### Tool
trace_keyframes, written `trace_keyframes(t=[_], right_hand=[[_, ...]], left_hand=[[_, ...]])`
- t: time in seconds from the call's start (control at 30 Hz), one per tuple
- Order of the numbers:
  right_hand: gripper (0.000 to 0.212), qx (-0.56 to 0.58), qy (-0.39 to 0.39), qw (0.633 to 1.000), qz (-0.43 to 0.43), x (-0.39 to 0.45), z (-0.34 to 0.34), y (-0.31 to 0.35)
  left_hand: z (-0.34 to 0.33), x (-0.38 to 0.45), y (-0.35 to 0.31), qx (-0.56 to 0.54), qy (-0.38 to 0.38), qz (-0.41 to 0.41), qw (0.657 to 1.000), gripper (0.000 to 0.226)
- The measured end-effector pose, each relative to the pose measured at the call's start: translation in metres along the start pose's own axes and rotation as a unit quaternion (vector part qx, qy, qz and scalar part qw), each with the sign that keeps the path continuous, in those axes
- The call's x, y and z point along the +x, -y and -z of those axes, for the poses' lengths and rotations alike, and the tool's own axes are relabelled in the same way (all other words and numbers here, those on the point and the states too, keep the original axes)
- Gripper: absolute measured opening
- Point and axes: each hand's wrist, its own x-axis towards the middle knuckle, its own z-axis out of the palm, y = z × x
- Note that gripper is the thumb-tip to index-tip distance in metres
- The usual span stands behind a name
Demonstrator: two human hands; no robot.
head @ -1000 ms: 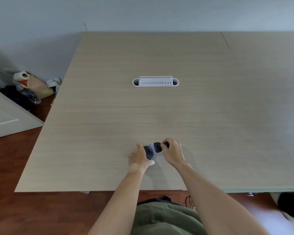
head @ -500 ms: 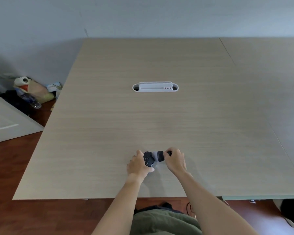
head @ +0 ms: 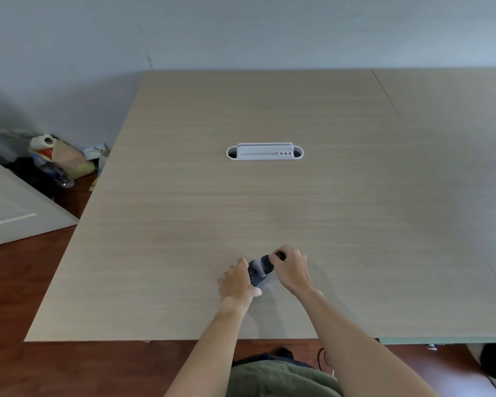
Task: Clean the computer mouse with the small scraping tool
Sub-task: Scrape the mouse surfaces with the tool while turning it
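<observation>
A dark computer mouse [head: 255, 274] with pale specks on it is held on edge just above the wooden table [head: 184, 224], near the front edge. My left hand [head: 236, 285] grips the mouse from the left. My right hand [head: 291, 267] is closed around a small dark tool [head: 267, 262]; its rounded dark end rests against the top of the mouse. The tool's tip is too small and hidden to make out.
A white cable port [head: 265, 151] is set into the middle of the table. A second tabletop [head: 455, 124] adjoins on the right. Off the left edge, on the floor, lie bags, a paper roll and a bottle [head: 55, 161], plus a white panel [head: 9, 207].
Both hands stay on the mouse and tool. The mouse has tilted slightly and the tool's dark end has shifted a little over it. The head view has drifted slightly.
</observation>
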Motion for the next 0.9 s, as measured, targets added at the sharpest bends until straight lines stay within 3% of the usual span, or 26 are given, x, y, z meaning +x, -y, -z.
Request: trace_keyframes(t=[0.07,0.2,0.3,0.43,0.5,0.6,0.67,0.77,0.9], right_hand=[[0.012,-0.017,0.022,1.000,-0.008,0.002,-0.001,-0.001],[0.014,-0.019,-0.036,0.998,-0.041,0.004,0.002,-0.004],[0.014,0.014,0.009,1.000,-0.024,0.001,0.005,0.001],[0.014,-0.065,-0.021,0.996,-0.054,0.000,0.003,-0.001],[0.015,-0.034,-0.043,0.997,-0.049,0.000,0.002,0.000],[0.015,0.012,0.004,1.000,-0.019,-0.003,0.001,0.007],[0.013,-0.013,0.020,1.000,-0.015,-0.003,-0.001,0.004],[0.013,-0.063,-0.036,0.997,-0.041,-0.004,0.001,0.000],[0.016,-0.010,-0.011,1.000,-0.020,-0.004,0.001,0.001]], left_hand=[[0.001,0.000,0.000,0.003,0.002,-0.001,1.000,0.061],[0.002,0.001,0.001,-0.005,0.002,-0.005,1.000,0.063],[0.003,0.001,0.001,-0.007,-0.004,-0.008,1.000,0.060],[0.004,0.000,0.000,-0.006,-0.002,-0.012,1.000,0.063],[0.006,0.000,0.000,-0.003,-0.001,-0.014,1.000,0.062],[0.008,0.000,0.000,0.008,0.000,-0.018,1.000,0.060],[0.010,0.000,0.000,0.011,0.007,-0.019,1.000,0.059],[0.011,0.001,-0.001,0.010,0.016,-0.023,1.000,0.058],[0.012,0.001,-0.003,0.023,0.020,-0.020,0.999,0.060]])
